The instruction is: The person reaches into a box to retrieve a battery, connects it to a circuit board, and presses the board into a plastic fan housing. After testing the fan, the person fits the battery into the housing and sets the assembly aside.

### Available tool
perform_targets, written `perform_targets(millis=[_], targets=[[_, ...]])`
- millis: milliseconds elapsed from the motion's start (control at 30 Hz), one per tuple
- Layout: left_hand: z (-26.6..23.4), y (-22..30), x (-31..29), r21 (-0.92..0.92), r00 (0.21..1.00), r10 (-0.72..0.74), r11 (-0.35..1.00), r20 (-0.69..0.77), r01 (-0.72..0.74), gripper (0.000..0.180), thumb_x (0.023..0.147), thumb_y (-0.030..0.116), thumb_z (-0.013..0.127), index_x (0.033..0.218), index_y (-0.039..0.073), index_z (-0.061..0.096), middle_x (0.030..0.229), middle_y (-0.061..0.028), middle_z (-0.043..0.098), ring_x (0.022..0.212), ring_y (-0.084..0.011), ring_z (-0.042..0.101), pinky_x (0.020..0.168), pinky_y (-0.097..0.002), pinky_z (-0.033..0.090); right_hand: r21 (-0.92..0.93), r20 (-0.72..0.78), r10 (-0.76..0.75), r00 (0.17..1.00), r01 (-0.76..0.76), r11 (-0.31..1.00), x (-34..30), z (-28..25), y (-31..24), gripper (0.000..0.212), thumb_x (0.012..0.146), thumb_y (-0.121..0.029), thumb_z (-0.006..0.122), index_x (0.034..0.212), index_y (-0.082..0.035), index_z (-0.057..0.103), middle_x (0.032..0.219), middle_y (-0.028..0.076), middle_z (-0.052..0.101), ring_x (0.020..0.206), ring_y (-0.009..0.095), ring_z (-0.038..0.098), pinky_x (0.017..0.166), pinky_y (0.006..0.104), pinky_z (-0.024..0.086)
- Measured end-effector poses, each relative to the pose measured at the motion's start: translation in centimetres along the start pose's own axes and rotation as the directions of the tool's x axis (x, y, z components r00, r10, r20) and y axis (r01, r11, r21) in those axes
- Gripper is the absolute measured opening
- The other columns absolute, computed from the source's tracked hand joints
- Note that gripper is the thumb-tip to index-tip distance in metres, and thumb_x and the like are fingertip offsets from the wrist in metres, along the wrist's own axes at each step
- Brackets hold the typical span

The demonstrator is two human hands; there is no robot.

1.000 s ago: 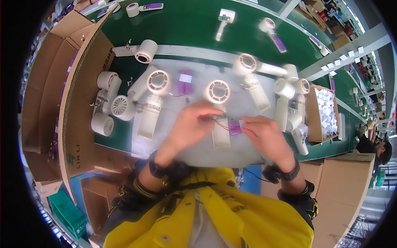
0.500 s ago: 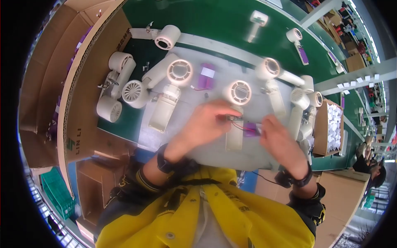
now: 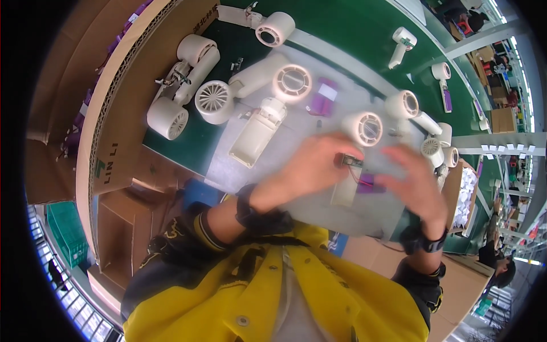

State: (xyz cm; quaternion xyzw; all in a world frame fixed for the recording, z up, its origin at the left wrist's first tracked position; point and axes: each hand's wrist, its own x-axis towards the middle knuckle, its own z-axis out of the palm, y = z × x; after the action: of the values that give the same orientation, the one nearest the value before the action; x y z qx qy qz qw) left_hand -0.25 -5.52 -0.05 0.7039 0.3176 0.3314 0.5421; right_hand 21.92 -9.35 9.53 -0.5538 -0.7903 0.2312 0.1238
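— Fingers first: what do they have?

— My left hand [image 3: 316,165] has its fingers pinching a small dark circuit board [image 3: 351,161] at the tips. Red wires run from it down to a purple part [image 3: 367,183]. My right hand [image 3: 415,181] hovers just beside that part, fingers spread; motion blur, so I cannot tell whether they touch it.

— Where does it all sit?

— Over the grey mat [image 3: 239,165] on the green bench [image 3: 342,23], above a cream handle shell [image 3: 345,191]. A cream fan head [image 3: 362,127] lies just beyond. Another open shell [image 3: 257,131] lies to the left, near a finned round housing [image 3: 213,102].
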Motion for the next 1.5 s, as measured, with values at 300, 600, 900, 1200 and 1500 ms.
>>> perform_targets(millis=[300,600,900,1200,1500], targets=[[0.0,-0.5,0.0,0.031,0.999,0.030,0.999,-0.025,-0.030,0.034,0.072,-0.003,0.071,0.103,0.009,0.074,0.102,-0.0095,0.068,0.072,-0.0203,0.065,0.068,-0.0288,0.054,0.231,0.086,0.103,0.991,-0.120,0.965,-1.7,4.2,0.4,0.055,0.069,0.003,0.079,0.119,-0.005,0.058,0.100,0.009,0.061,0.089,0.024,0.063,0.080,0.0314,0.052],[-0.9,-0.6,0.4,0.061,0.997,0.054,0.996,0.053,-0.057,0.037,0.071,-0.001,0.074,0.106,0.010,0.076,0.099,-0.0112,0.069,0.073,-0.0208,0.067,0.068,-0.0290,0.055,0.804,0.448,0.196,0.872,-0.489,0.338,-3.9,3.4,0.5,0.064,0.080,0.004,0.071,0.138,-0.007,0.046,0.111,0.011,0.065,0.101,0.023,0.066,0.086,0.0347,0.054],[-0.8,-1.0,0.2,0.142,0.988,0.155,0.977,0.022,-0.157,0.037,0.069,0.003,0.076,0.106,0.010,0.075,0.100,-0.0151,0.070,0.076,-0.0269,0.070,0.069,-0.0323,0.057,0.946,0.310,0.115,0.944,-0.318,0.058,-5.4,4.7,-1.3,0.083,0.072,0.005,0.077,0.145,-0.006,0.038,0.122,0.015,0.058,0.105,0.027,0.065,0.093,0.0398,0.052],[-0.7,-0.7,0.3,0.192,0.979,0.205,0.960,0.017,-0.204,0.035,0.070,0.006,0.075,0.105,0.008,0.076,0.098,-0.0178,0.070,0.077,-0.0321,0.070,0.069,-0.0348,0.057,0.774,0.166,0.090,0.982,-0.186,0.605,-4.3,4.0,-0.1,0.085,0.059,-0.005,0.088,0.135,-0.007,0.052,0.119,0.008,0.056,0.108,0.023,0.058,0.096,0.0364,0.046],[-1.0,-0.4,0.3,0.108,0.981,0.183,0.976,0.058,-0.188,0.030,0.076,0.004,0.074,0.106,0.005,0.074,0.098,-0.0161,0.070,0.079,-0.0339,0.069,0.069,-0.0359,0.055,0.477,0.060,0.074,0.995,-0.094,0.874,-3.6,5.5,-1.4,0.078,0.058,-0.010,0.089,0.128,-0.006,0.056,0.115,0.007,0.059,0.103,0.021,0.056,0.092,0.0326,0.045]])
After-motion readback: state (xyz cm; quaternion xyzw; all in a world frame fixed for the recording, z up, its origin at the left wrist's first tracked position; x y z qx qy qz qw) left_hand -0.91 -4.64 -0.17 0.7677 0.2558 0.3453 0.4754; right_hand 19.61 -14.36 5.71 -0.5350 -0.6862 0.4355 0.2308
